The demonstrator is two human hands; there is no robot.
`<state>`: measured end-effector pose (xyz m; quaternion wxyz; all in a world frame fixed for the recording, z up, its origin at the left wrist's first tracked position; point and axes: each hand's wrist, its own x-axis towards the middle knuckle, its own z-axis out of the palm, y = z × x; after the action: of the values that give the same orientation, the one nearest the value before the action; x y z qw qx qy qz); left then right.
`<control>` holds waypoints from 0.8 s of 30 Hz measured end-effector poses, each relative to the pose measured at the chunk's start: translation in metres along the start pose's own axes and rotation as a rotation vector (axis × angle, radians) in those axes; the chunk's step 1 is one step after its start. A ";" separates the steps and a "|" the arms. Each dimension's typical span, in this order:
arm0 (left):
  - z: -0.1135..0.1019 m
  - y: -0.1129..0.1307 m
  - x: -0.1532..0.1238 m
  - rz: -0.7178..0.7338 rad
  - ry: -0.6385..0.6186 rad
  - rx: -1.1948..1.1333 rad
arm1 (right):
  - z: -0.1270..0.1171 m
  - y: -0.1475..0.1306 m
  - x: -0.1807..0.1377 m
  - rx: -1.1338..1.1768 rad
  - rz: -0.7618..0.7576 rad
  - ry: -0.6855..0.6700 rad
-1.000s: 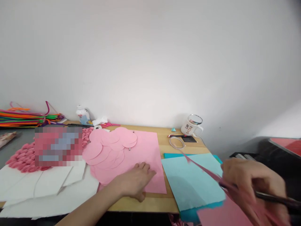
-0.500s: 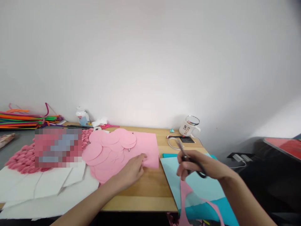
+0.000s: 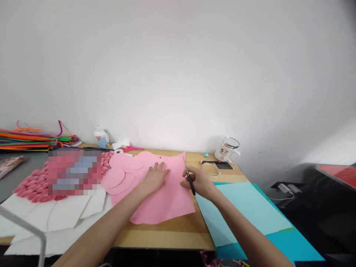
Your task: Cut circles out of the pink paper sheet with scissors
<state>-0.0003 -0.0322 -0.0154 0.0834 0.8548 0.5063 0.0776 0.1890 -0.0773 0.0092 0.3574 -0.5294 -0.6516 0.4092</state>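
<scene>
A large sheet of pink paper (image 3: 169, 202) lies on the wooden table, its right edge a little curled. My left hand (image 3: 155, 178) rests on it with the fingers spread, beside several overlapping pink paper circles (image 3: 115, 178). At the sheet's right edge, my right hand (image 3: 198, 181) is closed around a pair of scissors (image 3: 190, 181) with black handles. The blades point away from me, toward the wall. Whether the fingers of my right hand also touch the paper, I cannot tell.
Light blue and teal sheets (image 3: 236, 207) lie at the right. Behind them stand a white mug (image 3: 226, 150) and a coiled white cable (image 3: 210, 170). At the left are white sheets (image 3: 59, 215), chunky pink knitting (image 3: 33, 183), pipe cleaners (image 3: 33, 141) and a white bottle (image 3: 101, 137).
The cut pink scrap is gone from my right hand, which has moved left with the scissors to the pink sheet. My left hand has slid up and left; the sheet now lies larger and nearer.
</scene>
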 end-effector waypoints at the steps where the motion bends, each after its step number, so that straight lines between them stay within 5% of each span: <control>1: 0.003 -0.001 0.007 -0.024 -0.012 0.026 | 0.001 -0.011 -0.003 -0.131 -0.083 0.025; 5: 0.010 -0.006 0.023 -0.201 -0.038 0.110 | 0.002 -0.051 -0.013 -0.547 -0.243 0.158; 11: 0.008 -0.021 0.019 -0.417 -0.046 0.165 | -0.014 -0.076 -0.013 -0.711 -0.328 0.350; 16: 0.010 -0.031 0.020 -0.536 -0.023 0.174 | -0.052 -0.096 -0.026 -0.836 -0.361 0.609; 20: 0.012 -0.037 0.029 -0.588 0.024 0.187 | -0.089 -0.104 -0.042 -0.734 -0.380 0.956; 24: 0.011 -0.037 0.040 -0.595 0.051 0.167 | -0.130 -0.082 -0.044 -0.269 -0.524 1.263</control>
<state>-0.0109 0.0196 -0.0325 0.0193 0.6708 0.7408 0.0295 0.2815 -0.1088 0.1356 0.6861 -0.5312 -0.4702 -0.1611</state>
